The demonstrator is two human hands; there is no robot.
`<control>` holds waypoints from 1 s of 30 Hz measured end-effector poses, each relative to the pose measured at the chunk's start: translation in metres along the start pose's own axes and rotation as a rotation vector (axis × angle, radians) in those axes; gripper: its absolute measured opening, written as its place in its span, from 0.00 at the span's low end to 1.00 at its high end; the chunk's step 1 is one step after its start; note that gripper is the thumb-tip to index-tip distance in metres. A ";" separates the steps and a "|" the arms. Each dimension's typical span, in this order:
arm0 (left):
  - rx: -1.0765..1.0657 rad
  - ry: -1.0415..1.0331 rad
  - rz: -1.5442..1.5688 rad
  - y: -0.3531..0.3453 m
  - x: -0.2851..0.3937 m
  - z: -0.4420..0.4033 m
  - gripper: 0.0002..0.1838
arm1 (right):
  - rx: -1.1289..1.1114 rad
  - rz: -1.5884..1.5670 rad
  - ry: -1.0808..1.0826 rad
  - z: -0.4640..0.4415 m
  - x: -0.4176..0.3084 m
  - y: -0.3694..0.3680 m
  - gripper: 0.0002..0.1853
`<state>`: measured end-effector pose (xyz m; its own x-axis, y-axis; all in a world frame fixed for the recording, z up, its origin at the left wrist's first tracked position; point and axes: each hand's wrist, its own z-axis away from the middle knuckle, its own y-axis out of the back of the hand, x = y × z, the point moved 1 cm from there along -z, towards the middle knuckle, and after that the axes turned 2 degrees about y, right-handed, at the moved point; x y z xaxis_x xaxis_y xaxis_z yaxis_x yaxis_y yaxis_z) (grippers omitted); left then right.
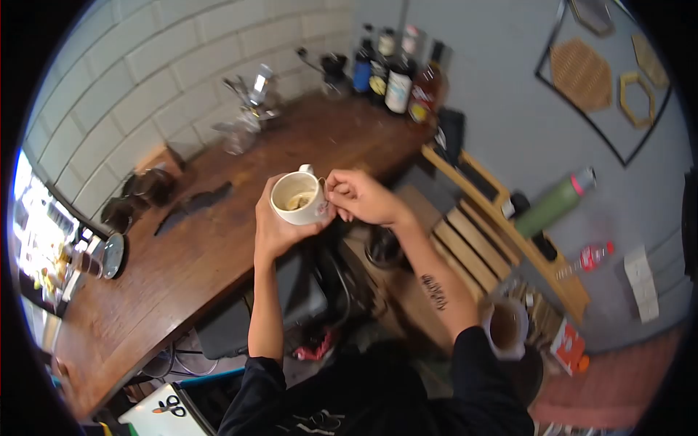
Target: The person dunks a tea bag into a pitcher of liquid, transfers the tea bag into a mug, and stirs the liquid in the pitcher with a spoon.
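Note:
A white mug (pixel 285 195) with a small pink print is held up in front of the wooden counter, its opening facing the camera. Something pale yellowish lies inside at the bottom. My left hand (pixel 275 231) is wrapped round the mug's left side and underside. At the mug's right rim my right hand (pixel 360 198) has its fingers pinched together, close to a thin loop. What the pinch holds is too small to make out. The mug's handle points up and away.
Behind the mug runs a wooden counter (pixel 218 240) with several bottles (pixel 398 83), a hand grinder (pixel 334 73) and glassware (pixel 236 136). Dark glasses (pixel 149 187) stand at the left. To the right are a wooden rack (pixel 472 240), a green bottle (pixel 549 211) and a bucket (pixel 505 327).

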<state>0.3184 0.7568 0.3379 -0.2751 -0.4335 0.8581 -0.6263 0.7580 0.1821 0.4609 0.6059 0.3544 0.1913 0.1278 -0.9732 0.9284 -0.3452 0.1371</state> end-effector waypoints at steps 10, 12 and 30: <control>-0.750 0.104 0.358 -0.217 0.015 0.162 0.46 | 0.285 0.155 -0.182 0.297 -0.083 0.024 0.02; -0.797 0.032 0.253 -0.246 0.003 0.194 0.44 | 0.452 0.056 -0.280 0.335 -0.080 0.012 0.03; -0.647 0.168 -0.170 -0.354 -0.102 0.307 0.44 | 0.918 0.119 -0.425 0.531 -0.032 0.046 0.03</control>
<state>0.3442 0.3830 0.0390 -0.0620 -0.5306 0.8454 -0.0754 0.8471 0.5261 0.3290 0.0925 0.2939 -0.0282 -0.2330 -0.9721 0.2737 -0.9371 0.2166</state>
